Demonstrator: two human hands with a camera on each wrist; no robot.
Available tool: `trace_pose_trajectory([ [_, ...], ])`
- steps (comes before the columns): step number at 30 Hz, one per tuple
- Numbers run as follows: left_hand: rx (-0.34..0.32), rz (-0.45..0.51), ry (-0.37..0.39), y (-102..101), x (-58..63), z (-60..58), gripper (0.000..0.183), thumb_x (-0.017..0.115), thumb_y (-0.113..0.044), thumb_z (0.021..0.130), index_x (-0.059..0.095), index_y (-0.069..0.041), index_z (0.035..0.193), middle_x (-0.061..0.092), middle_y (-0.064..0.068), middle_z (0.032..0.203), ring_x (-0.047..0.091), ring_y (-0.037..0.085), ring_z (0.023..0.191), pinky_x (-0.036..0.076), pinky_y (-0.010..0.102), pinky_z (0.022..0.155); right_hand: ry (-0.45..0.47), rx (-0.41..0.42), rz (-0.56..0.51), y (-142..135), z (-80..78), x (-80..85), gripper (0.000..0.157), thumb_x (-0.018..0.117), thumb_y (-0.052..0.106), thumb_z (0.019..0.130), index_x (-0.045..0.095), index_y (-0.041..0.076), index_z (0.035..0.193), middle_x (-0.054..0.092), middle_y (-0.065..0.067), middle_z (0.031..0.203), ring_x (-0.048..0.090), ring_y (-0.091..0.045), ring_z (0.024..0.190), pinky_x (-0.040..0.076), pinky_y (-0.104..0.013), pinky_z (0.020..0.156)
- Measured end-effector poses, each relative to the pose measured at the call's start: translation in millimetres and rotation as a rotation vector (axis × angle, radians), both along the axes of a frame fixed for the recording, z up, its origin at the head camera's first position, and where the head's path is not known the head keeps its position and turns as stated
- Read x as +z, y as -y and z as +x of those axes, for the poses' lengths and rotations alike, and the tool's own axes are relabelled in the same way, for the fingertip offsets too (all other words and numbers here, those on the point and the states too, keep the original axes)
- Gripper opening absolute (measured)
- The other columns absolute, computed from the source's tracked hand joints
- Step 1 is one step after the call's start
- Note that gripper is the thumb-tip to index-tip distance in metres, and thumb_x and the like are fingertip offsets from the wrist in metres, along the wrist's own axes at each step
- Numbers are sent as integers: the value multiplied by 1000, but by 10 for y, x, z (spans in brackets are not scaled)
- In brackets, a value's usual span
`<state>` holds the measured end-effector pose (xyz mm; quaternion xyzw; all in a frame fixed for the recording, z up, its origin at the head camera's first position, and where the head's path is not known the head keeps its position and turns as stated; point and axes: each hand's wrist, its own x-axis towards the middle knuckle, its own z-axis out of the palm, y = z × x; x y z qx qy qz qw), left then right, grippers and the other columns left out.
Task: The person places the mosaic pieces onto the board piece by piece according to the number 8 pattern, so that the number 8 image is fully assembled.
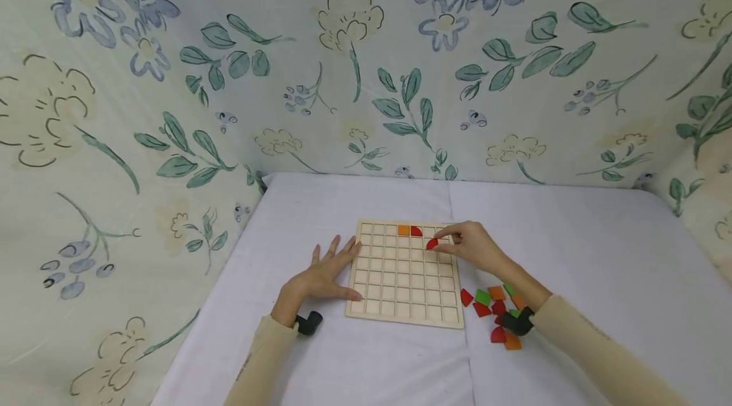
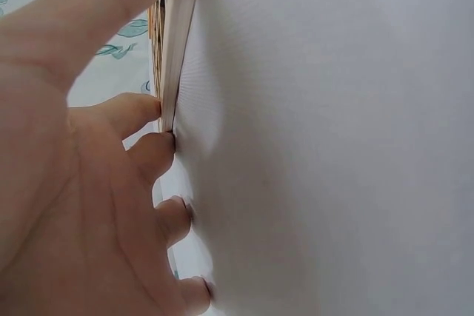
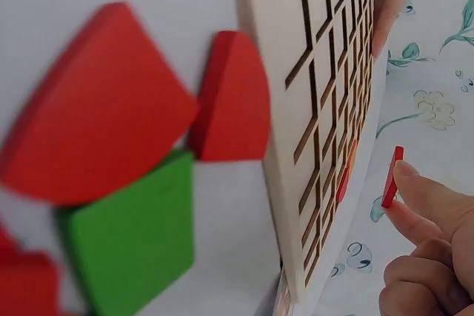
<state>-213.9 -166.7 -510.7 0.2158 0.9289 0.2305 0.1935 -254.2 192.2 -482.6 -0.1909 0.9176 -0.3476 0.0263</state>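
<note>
A wooden grid board (image 1: 396, 279) lies on the white cloth. In its far row an orange square piece (image 1: 404, 230) sits beside a red quarter-circle piece (image 1: 416, 231). Over the board's far right part, my right hand (image 1: 473, 246) pinches another red quarter-circle piece (image 3: 393, 177) between thumb and finger, held on edge in the right wrist view. My left hand (image 1: 323, 275) rests at the board's left edge, fingers spread along it and thumb at the near left corner. Fingertips touch the cloth beside the board in the left wrist view.
Several loose red, green and orange pieces lie right of the board, under my right forearm, among them a green piece (image 1: 483, 296) and an orange one (image 1: 513, 342). One red piece (image 3: 234, 98) lies close against the board's edge. A floral curtain (image 1: 354, 107) hangs behind the table.
</note>
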Motion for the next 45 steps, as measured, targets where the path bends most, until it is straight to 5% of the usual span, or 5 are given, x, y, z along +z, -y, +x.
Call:
trace_pose_trajectory([
  [18,-3,-4,9,-10,38,38,116,81,-58,82,13,-20,168,0,3,177,-14,38,162,-13,72,124,-2,44,-35,672,-369,-80,26,83,14,88,79,-3,107,32,5,55,25,-10,53,22,-21,52],
  [27,-5,2,10,-15,20,18,115,80,-59,82,13,-22,168,0,1,177,-15,37,162,-13,72,124,4,29,-6,805,-461,-161,26,83,16,88,79,-2,107,48,-1,63,33,-11,57,26,-21,53],
  [45,-2,-2,8,-3,38,18,116,81,-57,82,13,-21,168,0,2,177,-14,37,162,-13,72,124,21,14,-56,789,-500,-261,26,80,15,91,79,0,112,40,4,54,30,-8,49,24,-20,47],
])
